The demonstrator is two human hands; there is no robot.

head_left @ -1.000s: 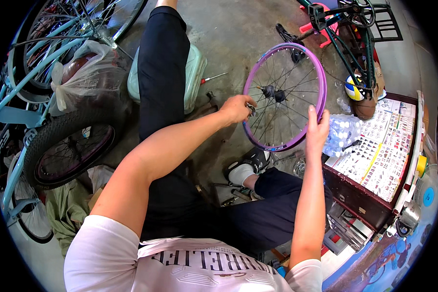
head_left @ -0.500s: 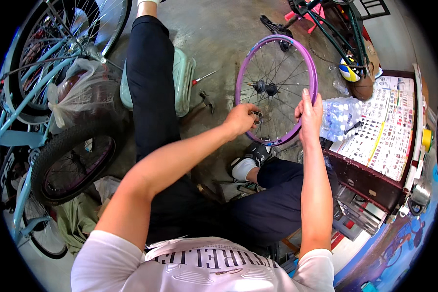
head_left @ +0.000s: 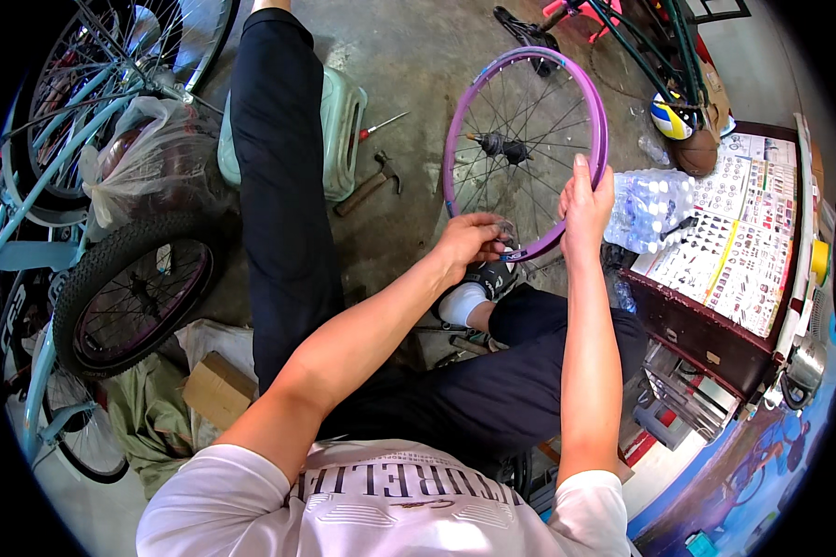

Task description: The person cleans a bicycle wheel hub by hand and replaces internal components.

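A purple bicycle wheel rim (head_left: pixel 598 125), laced with black spokes around a dark hub (head_left: pixel 502 148), is tilted upright in front of me with no tyre on it. My right hand (head_left: pixel 585 206) grips its right side, thumb on the outside and fingers round the rim. At the lower left of the rim, my left hand (head_left: pixel 469 243) pinches a small round metal spoke wrench (head_left: pixel 506 231) against the spoke ends. The fingers partly hide the wrench, so its seat on a spoke cannot be made out. Below the rim is my shoe (head_left: pixel 492 276).
A claw hammer (head_left: pixel 370 186) and a screwdriver (head_left: pixel 381 126) lie on the floor beside a pale green plastic stool (head_left: pixel 346 139). A wheel with a fat tyre (head_left: pixel 72 325) and a cardboard box (head_left: pixel 220 390) are at left. Bottles in plastic wrap (head_left: pixel 648 209) stand by a dark red cabinet (head_left: pixel 683 299).
My left hand has moved right and slightly down along the lower rim with the spoke wrench. The wheel has shifted slightly up and left. My right hand keeps its grip.
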